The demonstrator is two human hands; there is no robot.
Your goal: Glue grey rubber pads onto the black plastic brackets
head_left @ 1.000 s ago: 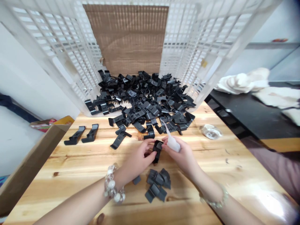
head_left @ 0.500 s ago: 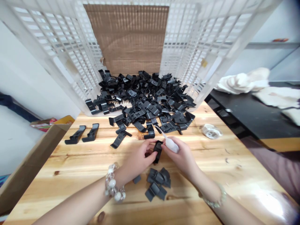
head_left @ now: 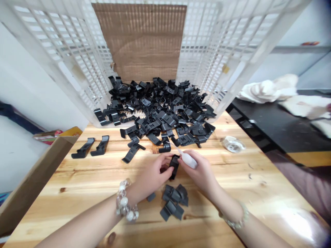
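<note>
My left hand (head_left: 152, 175) pinches a small black plastic clip (head_left: 174, 166) above the wooden table (head_left: 85, 179). My right hand (head_left: 201, 172) is closed around a small white squeeze bottle (head_left: 188, 159), whose thin nozzle points at the top of the clip. Just below my hands lies a small heap of dark grey pads (head_left: 173, 202). A big pile of black clips (head_left: 160, 110) spills toward me from a white slatted crate (head_left: 62, 62) lying on its side.
Two black clips (head_left: 90, 147) lie side by side at the left. A clear tape roll (head_left: 232, 144) sits at the right. A cardboard box edge (head_left: 31, 179) runs along the left. White cloth (head_left: 271, 90) lies on a dark bench at the right.
The bottle's nozzle has swung down from pointing up and away to the top of the clip. My left hand has kept its hold on the clip.
</note>
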